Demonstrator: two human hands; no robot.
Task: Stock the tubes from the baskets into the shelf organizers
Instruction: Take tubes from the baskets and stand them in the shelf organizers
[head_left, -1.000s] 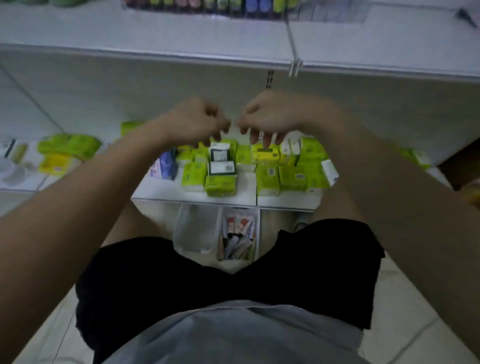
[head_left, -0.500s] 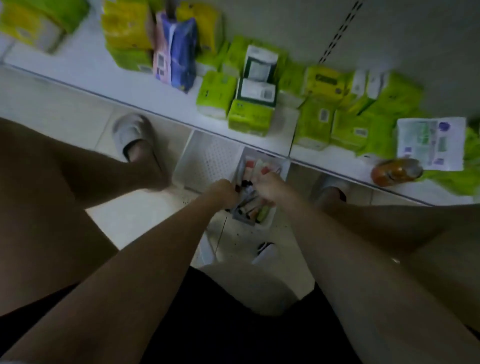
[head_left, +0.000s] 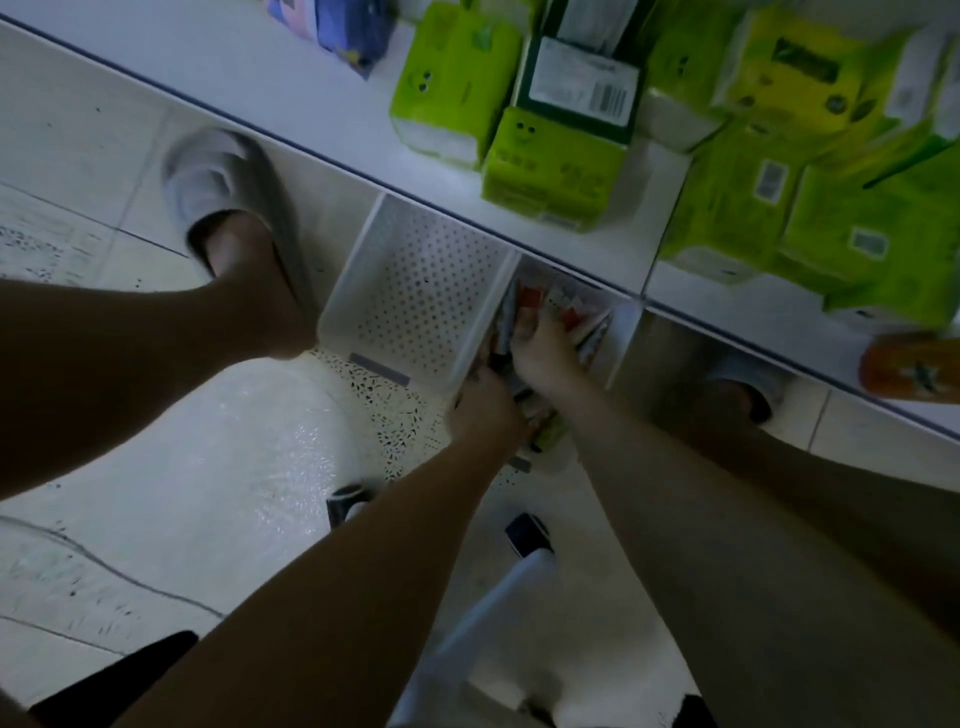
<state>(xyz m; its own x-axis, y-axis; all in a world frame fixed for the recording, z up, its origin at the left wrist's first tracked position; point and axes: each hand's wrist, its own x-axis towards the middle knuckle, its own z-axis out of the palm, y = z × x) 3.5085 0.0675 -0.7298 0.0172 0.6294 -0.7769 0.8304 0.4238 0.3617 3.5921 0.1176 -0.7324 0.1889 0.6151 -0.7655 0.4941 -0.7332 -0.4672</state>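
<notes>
Baskets: where the floor meets the shelf edge, you have two white perforated plastic baskets side by side — the left basket (head_left: 415, 306) shows only its dotted bottom; the right basket (head_left: 621, 343) is partly tucked under the shelf and touches the left one.
Tubes: the small coloured tubes (head_left: 566, 312) — red, orange and dark ends showing — lie in a jumble inside the right basket; motion blur hides their count.
Left hand: your left hand (head_left: 485, 408) is down at the near end of the right basket, fingers curled in among the tubes; I cannot tell whether it has hold of one.
Right hand: your right hand (head_left: 543, 351) sits just beyond the left, deeper in the same basket, fingers bent down onto the tubes; its grip is also too blurred to tell.
Shelf: the white bottom shelf board (head_left: 311, 93) carries lime-green tissue packs (head_left: 553, 163), a blue-purple pack (head_left: 343, 26) and an orange packet (head_left: 909, 366) at its right edge.
Floor: your grey slipper (head_left: 223, 187) stands on pale tiles just left of the left basket.
</notes>
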